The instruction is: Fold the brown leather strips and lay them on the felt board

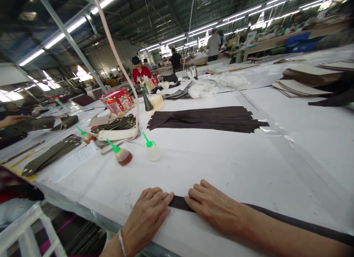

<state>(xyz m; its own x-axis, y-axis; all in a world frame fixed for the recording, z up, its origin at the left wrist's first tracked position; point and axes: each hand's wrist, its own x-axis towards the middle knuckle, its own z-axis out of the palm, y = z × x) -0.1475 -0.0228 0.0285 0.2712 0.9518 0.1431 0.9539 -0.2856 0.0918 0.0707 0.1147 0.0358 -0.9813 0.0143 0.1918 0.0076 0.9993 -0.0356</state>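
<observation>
A long, narrow dark brown strip [181, 203] lies along the near side of the white table. My left hand [149, 217] holds it with fingers curled and pressed together; the strip's left end is hidden there. A short bare stretch separates it from my right hand [211, 206], whose bent fingers press and grip the same strip. From there the strip runs right, partly behind my forearm. Farther back lies a flat pile of similar dark strips [204, 118]. Left of that pile are a squeeze bottle of clear liquid [153, 152] and a squeeze bottle of reddish liquid [123, 156], both green-tipped.
Olive straps [52, 153], another green-tipped bottle [87, 137] and a red patterned box [118, 102] occupy the left. Stacked brown panels [311, 78] stand at right. A pale hose [117, 58] hangs down over the table. Several people work beyond; a white chair [30, 231] is below the edge.
</observation>
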